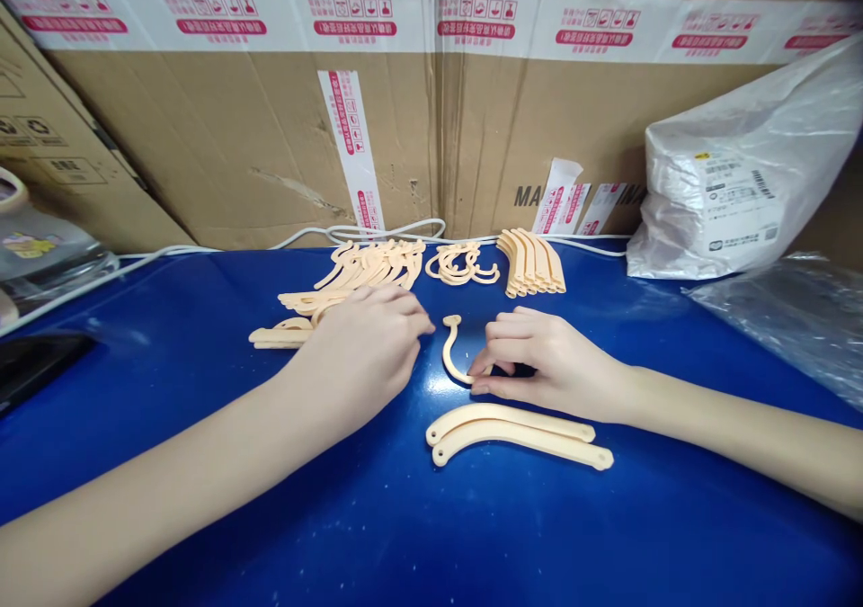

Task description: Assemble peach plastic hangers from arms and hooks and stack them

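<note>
My right hand [539, 360] pinches the lower end of a cream plastic hook [450, 351] that lies on the blue table [404, 517]. My left hand [368, 355] rests knuckles-up just left of the hook, fingers curled over cream plastic parts; what it grips is hidden. Two curved cream arms [519, 436] lie side by side in front of my right hand.
Behind my hands lie a pile of cream pieces [364, 270], a small heap of hooks [462, 263] and a neat stack of curved arms [532, 263]. Cardboard boxes [270, 121] wall off the back. A plastic bag [742, 175] sits at right, a white cable [202, 252] along the boxes.
</note>
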Demonstrator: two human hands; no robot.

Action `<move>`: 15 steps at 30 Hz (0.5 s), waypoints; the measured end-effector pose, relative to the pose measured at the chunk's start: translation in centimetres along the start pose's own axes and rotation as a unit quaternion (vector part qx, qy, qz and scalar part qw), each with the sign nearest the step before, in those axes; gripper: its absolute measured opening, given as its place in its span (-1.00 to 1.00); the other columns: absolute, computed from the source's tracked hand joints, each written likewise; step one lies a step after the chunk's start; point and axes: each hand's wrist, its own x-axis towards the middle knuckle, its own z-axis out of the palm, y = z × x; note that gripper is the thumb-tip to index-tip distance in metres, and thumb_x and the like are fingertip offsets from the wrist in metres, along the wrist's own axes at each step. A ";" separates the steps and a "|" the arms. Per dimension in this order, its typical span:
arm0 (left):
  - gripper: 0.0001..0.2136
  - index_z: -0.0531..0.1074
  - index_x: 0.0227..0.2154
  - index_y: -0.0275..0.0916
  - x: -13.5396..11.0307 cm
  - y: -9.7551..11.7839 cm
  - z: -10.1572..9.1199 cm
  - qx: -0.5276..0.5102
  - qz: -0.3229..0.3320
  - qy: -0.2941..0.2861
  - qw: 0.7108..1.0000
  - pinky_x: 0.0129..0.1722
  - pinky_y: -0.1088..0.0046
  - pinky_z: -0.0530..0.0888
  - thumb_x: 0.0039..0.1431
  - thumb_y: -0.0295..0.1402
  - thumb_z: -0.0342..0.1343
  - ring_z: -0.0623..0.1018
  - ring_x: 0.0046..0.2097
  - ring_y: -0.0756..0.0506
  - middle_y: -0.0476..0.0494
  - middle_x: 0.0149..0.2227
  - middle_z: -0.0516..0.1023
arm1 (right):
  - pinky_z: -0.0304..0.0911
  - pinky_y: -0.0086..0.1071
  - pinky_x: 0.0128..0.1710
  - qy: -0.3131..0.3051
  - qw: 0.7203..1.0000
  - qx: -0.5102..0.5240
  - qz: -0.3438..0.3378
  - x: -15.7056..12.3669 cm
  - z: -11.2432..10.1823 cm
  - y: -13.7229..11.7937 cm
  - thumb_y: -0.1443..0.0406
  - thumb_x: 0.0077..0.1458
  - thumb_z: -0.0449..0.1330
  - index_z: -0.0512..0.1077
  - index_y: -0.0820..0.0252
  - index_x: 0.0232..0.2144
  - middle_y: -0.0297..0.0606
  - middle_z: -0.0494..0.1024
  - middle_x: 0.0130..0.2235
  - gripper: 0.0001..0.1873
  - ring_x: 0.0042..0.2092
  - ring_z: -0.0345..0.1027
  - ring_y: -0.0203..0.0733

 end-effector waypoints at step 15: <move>-0.62 0.48 -0.35 -0.16 0.4 -11.7 -0.8 -0.087 -0.315 0.004 0.945 -0.32 0.39 0.26 0.16 0.00 -0.09 0.38 -0.35 -0.02 0.12 -0.42 0.52 | 0.09 -0.38 -0.29 0.000 1.000 0.003 -0.003 -0.5 0.0 0.4 0.18 0.26 0.10 0.49 0.21 -0.29 -0.38 0.38 -0.47 -0.75 -0.40 0.20 -0.33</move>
